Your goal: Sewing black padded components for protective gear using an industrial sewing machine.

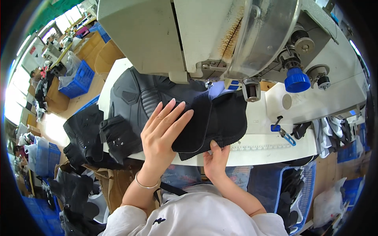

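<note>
My left hand [160, 135] lies flat with its fingers stretched over a black padded panel [193, 135] with a rounded, bound edge. My right hand [216, 162] pinches the near edge of a black fabric piece [228, 122], thumb on top and fingers underneath. That fabric piece has a ribbed edge and lies partly under the padded panel. Both reach toward the sewing machine's head [208, 67], which hides their far ends and the needle area. Left of my hand, a black moulded piece [128, 94] with ridges spreads over the white table [252, 155].
Thread snips [287, 137] with a blue handle lie at the table's right, beyond a printed ruler strip [262, 147]. More black moulded pieces [84, 133] hang over the left edge. A blue basket [309, 188] of dark pieces stands below right. Grey and white pieces [327, 133] lie far right.
</note>
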`<state>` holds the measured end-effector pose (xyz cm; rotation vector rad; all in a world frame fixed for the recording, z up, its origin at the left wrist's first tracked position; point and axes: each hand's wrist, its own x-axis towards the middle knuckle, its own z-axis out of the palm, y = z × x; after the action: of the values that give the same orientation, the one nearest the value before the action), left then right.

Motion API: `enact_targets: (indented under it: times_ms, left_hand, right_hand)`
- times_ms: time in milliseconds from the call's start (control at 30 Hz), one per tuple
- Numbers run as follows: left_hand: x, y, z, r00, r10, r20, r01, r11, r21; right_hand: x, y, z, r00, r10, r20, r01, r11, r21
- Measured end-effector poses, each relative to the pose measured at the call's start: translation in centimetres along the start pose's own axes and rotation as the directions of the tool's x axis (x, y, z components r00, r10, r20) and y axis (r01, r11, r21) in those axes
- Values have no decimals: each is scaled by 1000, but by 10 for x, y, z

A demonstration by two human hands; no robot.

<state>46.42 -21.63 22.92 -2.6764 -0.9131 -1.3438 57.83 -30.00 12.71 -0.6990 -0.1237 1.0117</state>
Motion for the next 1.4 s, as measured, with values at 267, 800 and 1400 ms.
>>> enact_targets:
  times_ms: [267,800,1400]
  left_hand:
    - [-8,5,5,996,87,23,-89,988,128]
    - [-9,8,6,985,166,38,-170,955,242]
    - [-6,24,16,993,117,-25,-103,944,313]
  right_hand:
    - [-2,3,14,996,70,-56,-70,998,5]
    - [-1,5,5,998,31,53,-32,999,23]
    - [6,-5,8,995,21,97,-21,1000,-10]
